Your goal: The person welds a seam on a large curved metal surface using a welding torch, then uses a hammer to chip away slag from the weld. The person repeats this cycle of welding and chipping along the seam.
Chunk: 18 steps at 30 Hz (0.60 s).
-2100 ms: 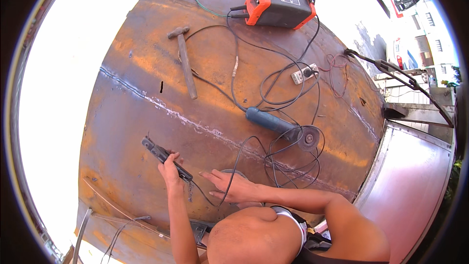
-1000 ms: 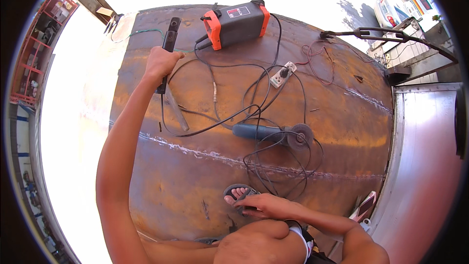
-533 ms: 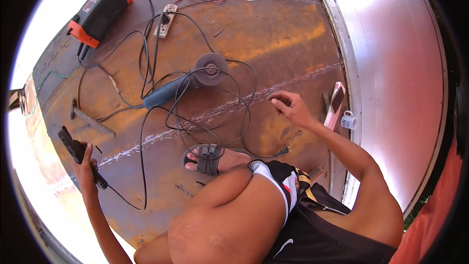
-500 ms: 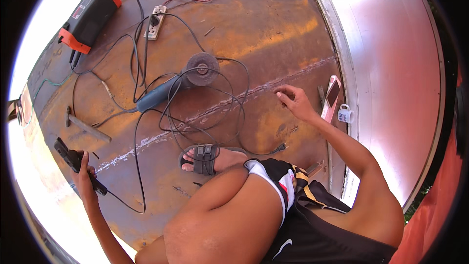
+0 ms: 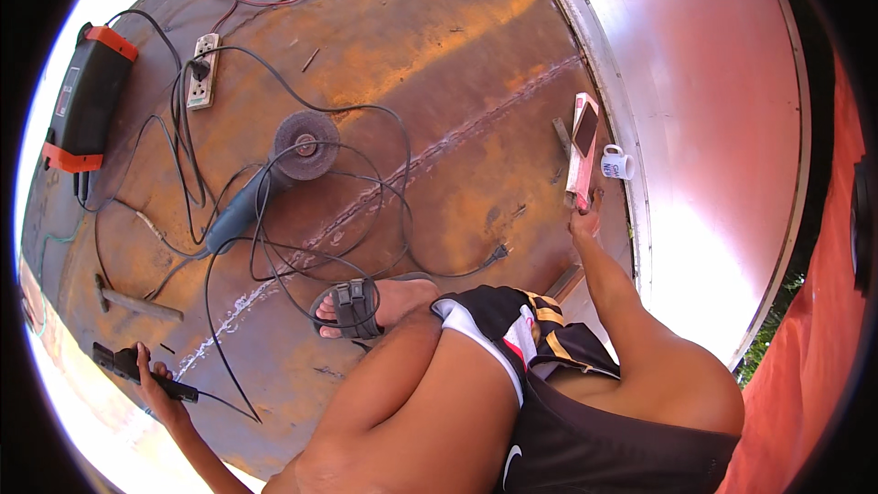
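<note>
My left hand (image 5: 155,389) is closed around a black electrode holder (image 5: 171,388), whose thin black cable trails from its lower end. On the right, my right hand (image 5: 585,217) is at the near end of a narrow pink and white box (image 5: 578,185), its fingers closed on that end. A dark phone (image 5: 585,130) lies on top of the box. Just beside it stands a white mug (image 5: 617,163). A rough weld seam (image 5: 448,142) crosses the rusty metal sheet (image 5: 457,55) between my hands.
A blue angle grinder (image 5: 240,213) with a dark disc lies among loops of black cable. Beyond it are a power strip (image 5: 203,73) and a black and orange welding machine (image 5: 96,96). A hammer (image 5: 137,302) lies at left, a loose plug (image 5: 498,253) near my sandalled foot (image 5: 389,304).
My right hand has moved from above the sheet to the near end of the pink and white box. The view has shifted; my left hand still grips the electrode holder, now held flatter.
</note>
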Motion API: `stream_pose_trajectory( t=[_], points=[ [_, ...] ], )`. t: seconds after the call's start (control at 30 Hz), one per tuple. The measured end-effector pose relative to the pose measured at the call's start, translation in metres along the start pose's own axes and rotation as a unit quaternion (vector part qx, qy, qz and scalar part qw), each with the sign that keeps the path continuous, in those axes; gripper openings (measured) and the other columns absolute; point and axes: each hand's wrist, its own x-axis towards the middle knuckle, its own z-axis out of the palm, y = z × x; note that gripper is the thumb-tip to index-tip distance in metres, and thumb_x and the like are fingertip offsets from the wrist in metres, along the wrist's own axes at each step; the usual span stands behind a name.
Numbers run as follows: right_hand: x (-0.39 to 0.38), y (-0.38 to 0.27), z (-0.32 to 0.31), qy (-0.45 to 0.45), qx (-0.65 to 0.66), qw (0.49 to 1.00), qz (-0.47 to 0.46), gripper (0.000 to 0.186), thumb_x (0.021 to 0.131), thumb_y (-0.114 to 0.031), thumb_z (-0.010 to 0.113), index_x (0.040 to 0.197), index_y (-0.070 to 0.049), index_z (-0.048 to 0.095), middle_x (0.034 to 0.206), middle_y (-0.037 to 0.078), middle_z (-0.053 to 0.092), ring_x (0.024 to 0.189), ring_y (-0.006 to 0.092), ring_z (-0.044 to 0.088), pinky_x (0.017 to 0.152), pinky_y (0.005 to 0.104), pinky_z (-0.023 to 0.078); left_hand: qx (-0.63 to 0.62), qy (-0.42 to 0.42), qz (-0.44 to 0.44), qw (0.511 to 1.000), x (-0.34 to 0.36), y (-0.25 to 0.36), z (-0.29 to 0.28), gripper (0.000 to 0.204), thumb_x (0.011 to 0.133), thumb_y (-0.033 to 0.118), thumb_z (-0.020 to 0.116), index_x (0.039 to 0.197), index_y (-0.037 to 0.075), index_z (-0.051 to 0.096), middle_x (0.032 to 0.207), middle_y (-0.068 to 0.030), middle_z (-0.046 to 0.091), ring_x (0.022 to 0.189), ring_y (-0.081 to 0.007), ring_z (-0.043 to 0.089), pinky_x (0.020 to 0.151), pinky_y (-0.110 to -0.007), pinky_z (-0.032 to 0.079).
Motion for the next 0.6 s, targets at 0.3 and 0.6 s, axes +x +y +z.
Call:
stream_pose_trajectory(
  t=[0.3, 0.6],
  points=[
    [0.074, 0.040, 0.017, 0.150, 0.040, 0.984, 0.088, 0.037, 0.088, -0.040, 0.073, 0.107, -0.010, 0.081, 0.093, 0.016, 0.078, 0.086, 0.0319, 0.073, 0.083, 0.0459, 0.056, -0.036, -0.015, -0.004, 0.999, -0.022, -0.001, 0.035, 0.038, 0.093, 0.031, 0.079, 0.117, 0.005, 0.063, 0.088, 0.0017, 0.055, 0.060, -0.0070, 0.048, 0.053, -0.022, 0.037],
    [0.008, 0.038, -0.026, -0.212, -0.067, 0.970, -0.096, 0.025, 0.096, -0.026, 0.068, 0.084, -0.005, 0.075, 0.066, 0.005, 0.065, 0.052, 0.0165, 0.063, 0.049, 0.0358, 0.050, -0.035, 0.027, -0.029, 0.999, -0.049, -0.001, 0.002, 0.037, 0.097, 0.029, 0.074, 0.119, 0.002, 0.061, 0.091, 0.0002, 0.056, 0.066, -0.0068, 0.051, 0.058, -0.023, 0.042]
  ],
)
